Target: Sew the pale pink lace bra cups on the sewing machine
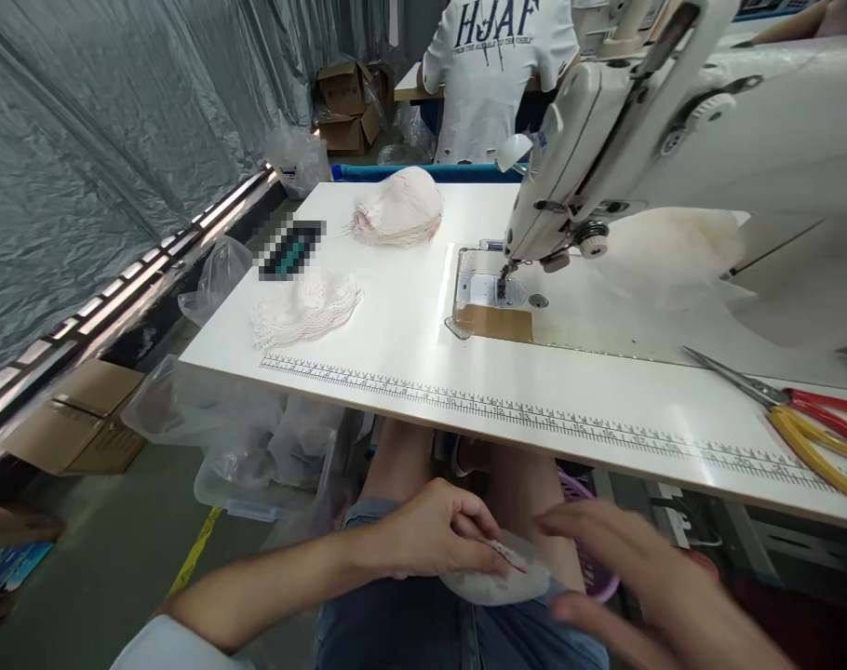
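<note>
My left hand (448, 532) pinches a small rounded piece of pale, thin fabric (497, 584) above my lap, thumb on top. A pinkish folded edge shows at its upper side. To the right of it, my right hand (633, 568) is blurred by motion, its fingers and thumb spread apart, with nothing visible between them. On the white table beyond lie a stack of rounded pale pink fabric pieces (399, 207) and a pile of white lace-edged pieces (306, 307). A white sewing machine (570, 177) stands over the right part of the table, its presser foot (503, 284) above the metal plate.
Red- and yellow-handled scissors (773, 395) lie near the table's right front edge, by a printed ruler (451, 400). Pale fabric (675, 247) sits behind the needle area. Cardboard boxes (81, 414) and plastic bags stand on the left floor. A person (500, 84) sits ahead.
</note>
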The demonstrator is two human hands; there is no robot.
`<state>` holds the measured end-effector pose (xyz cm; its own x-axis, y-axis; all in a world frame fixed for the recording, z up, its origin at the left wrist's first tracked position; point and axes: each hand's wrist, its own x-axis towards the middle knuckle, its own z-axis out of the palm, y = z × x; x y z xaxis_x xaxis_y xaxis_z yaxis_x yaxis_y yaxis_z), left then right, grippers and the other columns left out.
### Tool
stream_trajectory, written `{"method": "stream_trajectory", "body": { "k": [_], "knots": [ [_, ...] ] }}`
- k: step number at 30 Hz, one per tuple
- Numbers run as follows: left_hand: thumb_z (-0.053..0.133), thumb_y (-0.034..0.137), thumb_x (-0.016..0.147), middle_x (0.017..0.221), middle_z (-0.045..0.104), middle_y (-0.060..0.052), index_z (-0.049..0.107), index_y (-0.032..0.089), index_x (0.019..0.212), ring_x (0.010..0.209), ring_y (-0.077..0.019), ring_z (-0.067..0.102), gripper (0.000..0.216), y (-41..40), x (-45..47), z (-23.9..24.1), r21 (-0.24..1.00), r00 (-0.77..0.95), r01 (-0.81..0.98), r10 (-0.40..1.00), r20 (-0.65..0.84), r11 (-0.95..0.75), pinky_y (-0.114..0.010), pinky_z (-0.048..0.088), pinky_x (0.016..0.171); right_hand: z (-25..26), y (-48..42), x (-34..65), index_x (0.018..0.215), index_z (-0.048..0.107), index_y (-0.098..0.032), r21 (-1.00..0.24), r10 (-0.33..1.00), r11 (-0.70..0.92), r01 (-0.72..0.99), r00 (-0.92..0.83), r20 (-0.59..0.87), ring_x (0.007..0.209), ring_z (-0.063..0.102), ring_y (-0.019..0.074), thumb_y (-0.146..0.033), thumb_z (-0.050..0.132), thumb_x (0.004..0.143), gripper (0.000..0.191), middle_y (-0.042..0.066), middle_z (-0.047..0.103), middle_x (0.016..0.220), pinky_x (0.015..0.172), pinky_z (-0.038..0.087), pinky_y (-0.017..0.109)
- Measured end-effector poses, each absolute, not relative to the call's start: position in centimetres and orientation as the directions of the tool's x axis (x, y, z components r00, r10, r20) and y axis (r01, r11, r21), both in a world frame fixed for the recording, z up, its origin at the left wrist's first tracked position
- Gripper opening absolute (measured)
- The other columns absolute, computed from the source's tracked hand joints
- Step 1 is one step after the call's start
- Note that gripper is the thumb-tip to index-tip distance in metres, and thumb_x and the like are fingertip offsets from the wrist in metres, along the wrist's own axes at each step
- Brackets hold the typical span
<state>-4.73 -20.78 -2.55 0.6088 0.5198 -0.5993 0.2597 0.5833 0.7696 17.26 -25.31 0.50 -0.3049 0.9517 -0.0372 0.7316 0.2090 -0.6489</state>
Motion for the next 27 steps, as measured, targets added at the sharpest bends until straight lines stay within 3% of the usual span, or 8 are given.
{"method": "stream_trajectory", "body": {
  "k": [2,6,10,19,27],
  "knots": [
    [0.073,0.037,0.065,0.059,0.058,0.0,0.067,0.009,0.08,0.048,-0.006,0.044,0.033,-20.8,-4.7,-2.2,0.798,0.619,0.26,0.541,-0.57,0.544,-0.017,0.031,0.047,-0.2,-24.7,15.3,0.083,0.059,-0.026,-0.711,0.892,0.187,0.678,-0.421,-0.167,0.076,0.058,0.0205,-0.047,0.059,0.083,0.02,0.003,0.063,0.082,0.064,0.046,0.03],
    [0.075,0.036,0.062,0.062,0.059,0.0,0.066,0.009,0.083,0.053,-0.0066,0.046,0.036,-20.7,-5.7,-1.4,0.804,0.628,0.201,0.557,-0.544,0.559,-0.018,0.035,0.053,-1.4,-23.7,13.8,0.069,0.052,-0.021,-0.803,0.838,-0.048,0.594,-0.413,-0.355,0.068,0.052,0.0157,-0.047,0.053,0.086,0.031,-0.001,0.056,0.067,0.058,0.037,0.024],
    [0.08,0.034,0.053,0.068,0.063,-0.002,0.067,0.008,0.08,0.057,-0.009,0.051,0.04,-20.6,-6.6,-1.4,0.773,0.631,0.202,0.524,-0.572,0.602,-0.022,0.041,0.061,-1.6,-23.3,14.4,0.068,0.052,-0.02,-0.898,0.808,-0.21,0.386,-0.448,-0.382,0.062,0.044,0.0118,-0.05,0.057,0.082,0.034,-0.004,0.05,0.064,0.055,0.033,0.021],
    [0.076,0.032,0.059,0.068,0.067,-0.004,0.071,0.009,0.082,0.059,-0.0112,0.056,0.033,-20.1,-6.5,-1.0,0.804,0.657,0.252,0.515,-0.551,0.539,-0.022,0.041,0.06,-0.6,-23.1,14.0,0.077,0.061,-0.021,-0.894,0.787,-0.194,0.404,-0.48,-0.388,0.069,0.047,0.0141,-0.05,0.057,0.082,0.03,-0.002,0.053,0.071,0.062,0.036,0.023],
    [0.074,0.028,0.063,0.073,0.07,-0.007,0.07,0.009,0.086,0.068,-0.0172,0.063,0.03,-19.9,-7.2,-1.2,0.817,0.664,0.266,0.517,-0.54,0.512,-0.024,0.045,0.064,-0.9,-22.8,13.4,0.07,0.059,-0.02,-0.897,0.782,-0.218,0.384,-0.481,-0.396,0.061,0.04,0.0111,-0.047,0.06,0.081,0.029,-0.004,0.047,0.064,0.054,0.032,0.021]
  ]
}}
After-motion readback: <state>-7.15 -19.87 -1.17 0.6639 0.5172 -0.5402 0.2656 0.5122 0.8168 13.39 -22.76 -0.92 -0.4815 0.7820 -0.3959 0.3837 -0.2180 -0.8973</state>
